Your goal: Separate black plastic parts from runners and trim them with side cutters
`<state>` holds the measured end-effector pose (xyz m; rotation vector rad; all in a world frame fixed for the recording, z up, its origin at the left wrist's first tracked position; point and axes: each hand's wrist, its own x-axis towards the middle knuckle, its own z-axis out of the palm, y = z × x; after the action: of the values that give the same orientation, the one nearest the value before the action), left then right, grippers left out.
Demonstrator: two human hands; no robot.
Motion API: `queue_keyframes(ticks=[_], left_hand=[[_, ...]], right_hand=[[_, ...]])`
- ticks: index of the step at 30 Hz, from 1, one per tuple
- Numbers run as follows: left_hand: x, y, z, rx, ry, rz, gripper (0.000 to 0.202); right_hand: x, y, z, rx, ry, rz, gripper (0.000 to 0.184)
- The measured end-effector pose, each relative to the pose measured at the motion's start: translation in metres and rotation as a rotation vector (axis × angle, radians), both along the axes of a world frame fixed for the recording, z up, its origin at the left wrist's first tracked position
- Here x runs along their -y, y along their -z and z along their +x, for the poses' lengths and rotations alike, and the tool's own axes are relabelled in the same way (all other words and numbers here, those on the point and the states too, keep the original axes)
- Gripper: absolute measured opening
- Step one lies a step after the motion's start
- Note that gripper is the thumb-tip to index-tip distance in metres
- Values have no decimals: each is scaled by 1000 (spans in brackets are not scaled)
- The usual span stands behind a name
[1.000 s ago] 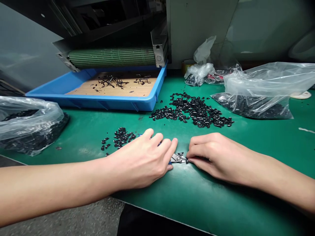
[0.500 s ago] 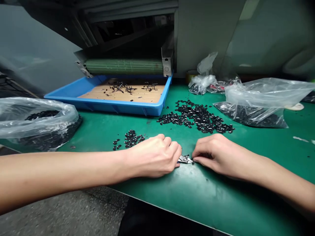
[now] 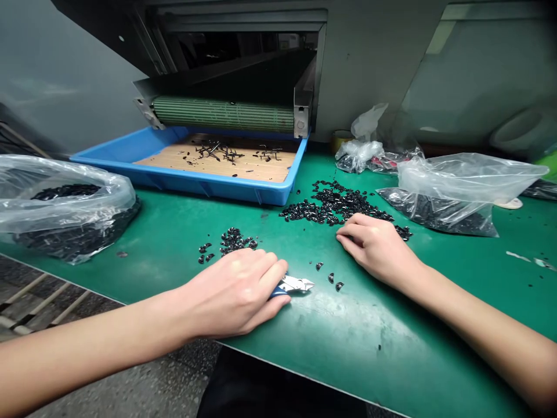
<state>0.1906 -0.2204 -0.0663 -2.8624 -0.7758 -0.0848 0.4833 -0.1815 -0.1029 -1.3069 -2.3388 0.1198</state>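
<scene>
My left hand (image 3: 237,293) is wrapped round the blue handles of a pair of side cutters (image 3: 298,284), whose metal jaws point right just above the table. Three small black crescent-shaped pieces (image 3: 331,278) lie in a short row to the right of the jaws. At the front edge of the large heap of black pieces (image 3: 335,200) is my right hand (image 3: 376,244), its thumb and fingertips drawn together. Whatever those fingertips hold, if anything, is too small to make out. A smaller cluster of the same pieces (image 3: 232,239) sits behind my left hand.
A blue tray (image 3: 209,188) with black sprue-like scraps stands under a green conveyor roller (image 3: 226,114). An open plastic bag of black pieces (image 3: 87,223) is at the left, another bag (image 3: 452,203) at the right. The green table's (image 3: 296,354) front edge runs below my hands.
My left hand has drawn back left with the side cutters. My right hand has moved away from the jaws, up to the heap. The crescent pieces between them now show.
</scene>
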Motion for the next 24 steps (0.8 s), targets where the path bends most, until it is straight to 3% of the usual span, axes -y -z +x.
queue_keyframes(ticks=[5,7,12,24], left_hand=[[9,0,25,-60,42,-20,35],[12,1,33,-80,44,5,37],[8,0,50,-111,45,16,43],[-2,-5,71,-153,81,-28,43]], right_hand=[[33,-25,25,-95,-285,-434,13],[46,-29,29,-121,-329,-504,13],[57,-24,27,-94,-158,-397,13],[59,-18,26,-118,-242,-388,13]])
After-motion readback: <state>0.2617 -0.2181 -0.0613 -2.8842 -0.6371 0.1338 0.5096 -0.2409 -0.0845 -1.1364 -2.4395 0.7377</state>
